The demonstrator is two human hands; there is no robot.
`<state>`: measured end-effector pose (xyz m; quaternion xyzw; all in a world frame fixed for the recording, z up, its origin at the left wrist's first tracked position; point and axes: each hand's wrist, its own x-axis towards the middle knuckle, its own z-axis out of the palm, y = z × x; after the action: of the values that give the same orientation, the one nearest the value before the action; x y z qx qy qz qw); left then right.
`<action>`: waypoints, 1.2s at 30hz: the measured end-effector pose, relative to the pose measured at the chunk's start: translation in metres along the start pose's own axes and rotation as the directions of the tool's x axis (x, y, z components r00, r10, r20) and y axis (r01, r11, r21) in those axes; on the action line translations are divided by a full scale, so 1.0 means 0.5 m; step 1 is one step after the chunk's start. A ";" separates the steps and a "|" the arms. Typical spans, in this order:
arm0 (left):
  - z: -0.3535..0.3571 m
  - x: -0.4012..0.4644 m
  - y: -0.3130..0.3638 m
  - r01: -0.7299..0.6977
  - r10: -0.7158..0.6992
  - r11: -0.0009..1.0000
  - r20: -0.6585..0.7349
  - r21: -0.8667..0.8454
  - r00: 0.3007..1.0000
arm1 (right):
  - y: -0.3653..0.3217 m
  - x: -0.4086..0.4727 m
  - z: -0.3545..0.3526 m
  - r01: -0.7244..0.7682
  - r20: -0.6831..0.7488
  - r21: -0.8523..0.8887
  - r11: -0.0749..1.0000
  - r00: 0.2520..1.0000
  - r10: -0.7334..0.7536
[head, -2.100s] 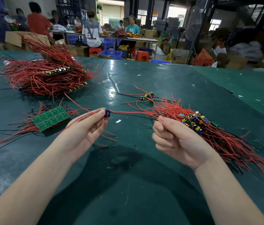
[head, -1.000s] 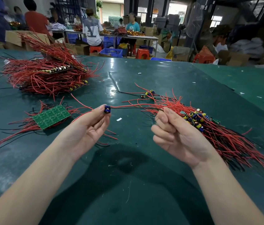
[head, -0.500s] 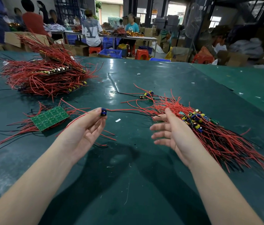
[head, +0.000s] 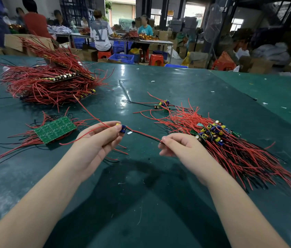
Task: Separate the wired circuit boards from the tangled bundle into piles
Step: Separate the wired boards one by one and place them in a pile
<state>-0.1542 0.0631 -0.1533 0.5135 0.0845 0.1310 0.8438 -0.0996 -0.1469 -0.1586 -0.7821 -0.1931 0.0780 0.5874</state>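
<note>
- Two bare forearms enter from the lower edge of the view, one from each lower corner, and narrow toward the wrists.
- No sleeve, cuff or glove shows on either arm; both are uncovered up to the frame's edge.
- The left hand point(head: 94, 142) is bare: no ring, band or watch shows behind its grip.
- The right hand point(head: 180, 146) is likewise bare, its wrist unadorned behind the grip.
- Fingernails at each grip are short and unpainted, as far as the view shows.
- Fingers are slender; the knuckles of the right hand show as a row just behind its grip.
- Nothing of the person's clothing or torso is in view.
</note>
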 end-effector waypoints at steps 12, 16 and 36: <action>0.001 -0.008 0.009 -0.079 0.078 0.995 0.023 0.058 0.997 | 0.007 0.001 -0.023 -0.147 -0.009 0.063 0.987 0.989 0.147; 0.005 -0.011 0.009 -0.116 0.113 0.988 0.036 0.105 0.993 | 0.017 0.006 -0.022 -0.152 -0.092 0.065 0.986 0.983 0.157; 0.003 0.001 -0.014 -0.005 0.005 1.000 -0.025 0.008 1.000 | 0.008 0.016 -0.024 -0.072 -0.297 0.288 0.955 0.941 0.161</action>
<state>-0.1524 0.0590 -0.1588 0.5152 0.0943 0.1393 0.8404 -0.0871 -0.1550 -0.1579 -0.7061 -0.0363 0.0120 0.7070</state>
